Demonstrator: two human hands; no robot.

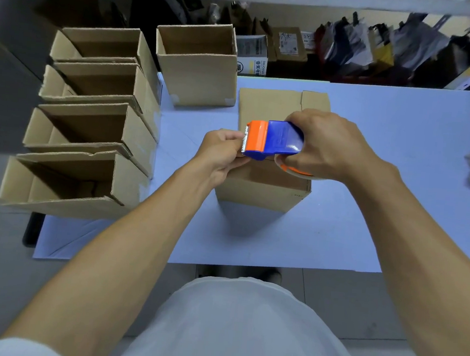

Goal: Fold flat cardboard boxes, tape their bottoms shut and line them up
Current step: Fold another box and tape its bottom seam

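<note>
At the centre of the frame the box being taped (pixel 262 180) stands bottom-up on the blue tabletop (pixel 367 219), directly under both hands. The right hand (pixel 331 147) has its fingers wrapped round the blue and orange tape dispenser (pixel 272 139), whose toothed end points toward frame left. The left hand (pixel 221 153) meets it there, fingers pinched at the blade, seemingly on the tape's loose end, though the tape itself is too clear to see. The dispenser's long axis runs left to right across the box, so the pull likely follows that line. Finished boxes (pixel 89 123) line the left side, open tops up; bare tabletop lies to the right
</note>
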